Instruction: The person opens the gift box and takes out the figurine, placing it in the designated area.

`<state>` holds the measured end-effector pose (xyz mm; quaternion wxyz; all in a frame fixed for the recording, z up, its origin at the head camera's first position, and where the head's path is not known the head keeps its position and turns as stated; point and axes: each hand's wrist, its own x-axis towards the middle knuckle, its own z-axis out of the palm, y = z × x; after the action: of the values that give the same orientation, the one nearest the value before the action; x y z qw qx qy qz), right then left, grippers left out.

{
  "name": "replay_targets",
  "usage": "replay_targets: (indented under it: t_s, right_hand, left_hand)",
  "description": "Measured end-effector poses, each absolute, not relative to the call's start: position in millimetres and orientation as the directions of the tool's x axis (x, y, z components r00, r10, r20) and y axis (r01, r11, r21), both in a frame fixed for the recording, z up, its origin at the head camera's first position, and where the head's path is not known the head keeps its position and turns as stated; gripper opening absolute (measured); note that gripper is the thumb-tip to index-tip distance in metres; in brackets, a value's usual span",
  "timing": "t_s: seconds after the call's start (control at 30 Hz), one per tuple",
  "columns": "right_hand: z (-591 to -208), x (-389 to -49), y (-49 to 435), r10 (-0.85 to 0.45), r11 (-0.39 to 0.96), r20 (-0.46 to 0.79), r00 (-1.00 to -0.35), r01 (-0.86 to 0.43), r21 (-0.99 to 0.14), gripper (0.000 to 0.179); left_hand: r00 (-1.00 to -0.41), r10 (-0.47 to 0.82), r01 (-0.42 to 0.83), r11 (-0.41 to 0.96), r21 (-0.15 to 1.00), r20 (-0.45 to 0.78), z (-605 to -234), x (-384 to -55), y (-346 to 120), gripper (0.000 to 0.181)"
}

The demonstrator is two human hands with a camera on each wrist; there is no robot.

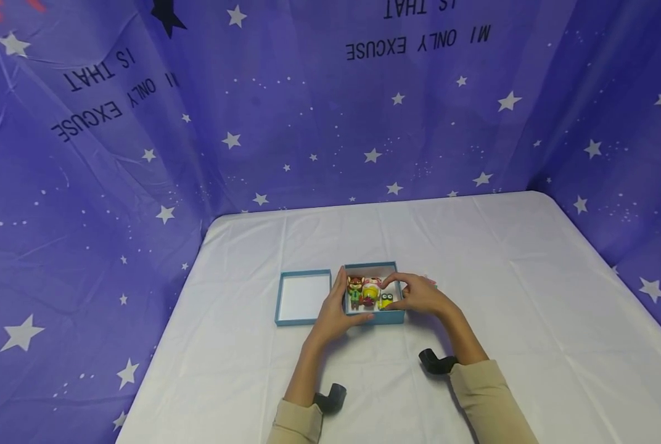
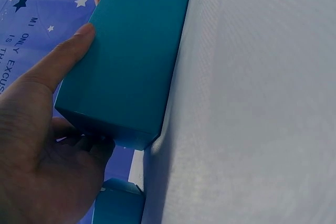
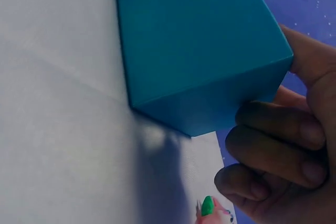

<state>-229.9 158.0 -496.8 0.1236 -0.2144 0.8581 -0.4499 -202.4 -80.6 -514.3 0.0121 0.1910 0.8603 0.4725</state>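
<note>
- Purple curtain (image 1: 319, 111) w/ white stars; behind & at both sides of table
- Table (image 1: 475, 246), white cloth; carries everything
- Blue box (image 1: 388, 317), open top up, approx. mid-table; figures inside
- Shallow blue tray (image 1: 304, 298), white inside; just L of box
- L hand (image 1: 333, 313): thumb on box's near wall, fingers at L wall; grips that corner
- R hand (image 1: 422, 295): thumb & index apart, curved over R part of box about yellow fig.; can't tell if gripping it; other fingers curled outside
- Brown-&-green fig. (image 1: 355, 295), L in box; pink-&-yellow fig. (image 1: 371, 291) beside it
- Pink-&-green item (image 3: 212, 212), R of box; partly hidden
- Yellow fig. (image 1: 386, 300), goggle-eyed, smallest; near R corner inside
</note>
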Motion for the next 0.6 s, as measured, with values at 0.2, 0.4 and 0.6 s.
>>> replay_targets:
  t_s: [0.2, 0.4, 0.6]
  right_hand:
    - [-494.0, -230.8, 154.6, -0.482, 0.547, 0.002, -0.876, -0.303, -0.78, 0.039]
    - [-491.1, -231.8, 151.7, -0.464, 0.585, 0.003, -0.886, -0.309, -0.75, 0.033]
    - [-488.7, -231.3, 150.2, -0.459, 0.615, -0.024, -0.888, -0.298, -0.73, 0.031]
  left_hand:
    - [-0.926, 0.339, 0.324, 0.491, 0.809, 0.165, -516.1, -203.0, -81.1, 0.112]
    - [-0.928, 0.333, 0.321, 0.491, 0.81, 0.166, -513.7, -203.1, -80.3, 0.111]
    - [-0.931, 0.334, 0.309, 0.494, 0.813, 0.151, -513.0, -202.2, -78.7, 0.111]
